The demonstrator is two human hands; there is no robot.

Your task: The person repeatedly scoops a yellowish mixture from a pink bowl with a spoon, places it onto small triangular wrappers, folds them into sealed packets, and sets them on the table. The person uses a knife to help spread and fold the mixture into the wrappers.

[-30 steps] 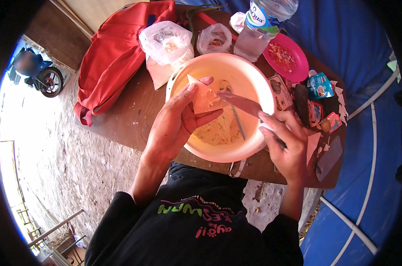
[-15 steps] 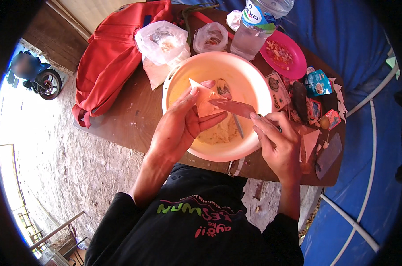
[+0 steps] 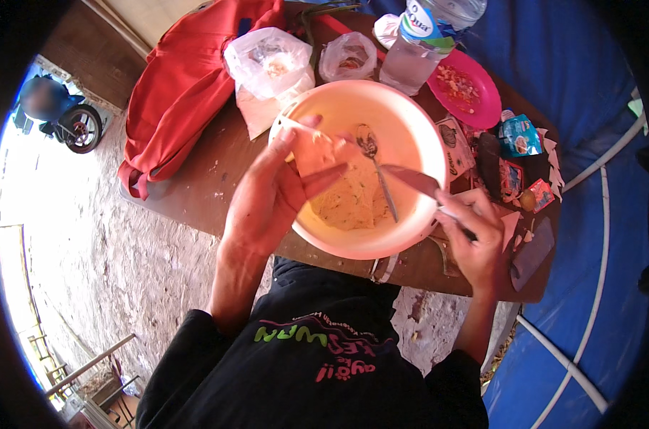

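My left hand (image 3: 256, 196), palm up, holds a flat pale piece (image 3: 311, 149) with a smear of paste on it above the left side of the basin; its exact kind I cannot make out. In my right hand (image 3: 473, 230) is a knife (image 3: 410, 179), gripped by its handle, its blade pointing left over the basin and apart from the piece. Beneath them stands the wide pale basin (image 3: 433, 136). A mound of yellowish paste (image 3: 349, 206) lies in its near part. Beside the paste, a metal spoon (image 3: 384, 183) rests with its bowl toward the far side.
Beyond the basin are two plastic bags (image 3: 267, 61) (image 3: 348, 57), a large water bottle (image 3: 412, 61) and a pink plate (image 3: 471, 96) of chopped food. A red bag (image 3: 188, 86) covers the table's left. Packets, including a teal pouch (image 3: 520, 136), crowd the right beside a cleaver blade (image 3: 532, 254).
The knife has drawn away to the right from the pale piece. My left hand has shifted slightly left with the piece, uncovering more of the spoon and paste.
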